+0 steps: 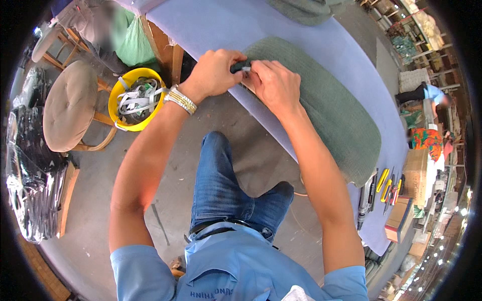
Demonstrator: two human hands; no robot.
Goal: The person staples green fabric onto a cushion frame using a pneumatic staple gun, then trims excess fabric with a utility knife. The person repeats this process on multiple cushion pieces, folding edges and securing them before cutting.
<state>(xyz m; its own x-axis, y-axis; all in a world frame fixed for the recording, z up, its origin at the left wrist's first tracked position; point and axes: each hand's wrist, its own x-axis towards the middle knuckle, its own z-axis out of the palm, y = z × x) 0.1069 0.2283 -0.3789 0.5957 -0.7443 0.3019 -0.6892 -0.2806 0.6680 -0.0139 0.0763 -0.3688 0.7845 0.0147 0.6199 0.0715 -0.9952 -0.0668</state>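
A long green upholstered panel (326,105) lies on a table covered in lilac cloth (221,22). Both hands meet at the panel's near-left corner. My left hand (213,72), with a metal bracelet at the wrist, is closed around a dark small tool or the fabric edge; which one I cannot tell. My right hand (273,85) pinches a small pale piece against the same corner. The two hands touch each other, and the corner itself is hidden under the fingers.
A yellow bucket (116,98) of grey strips stands on the floor at left, beside a round padded stool (70,105). Yellow-handled tools (384,183) lie on the table's right end. Black plastic-wrapped bundles (27,165) lean at far left. Other people sit at upper left and far right.
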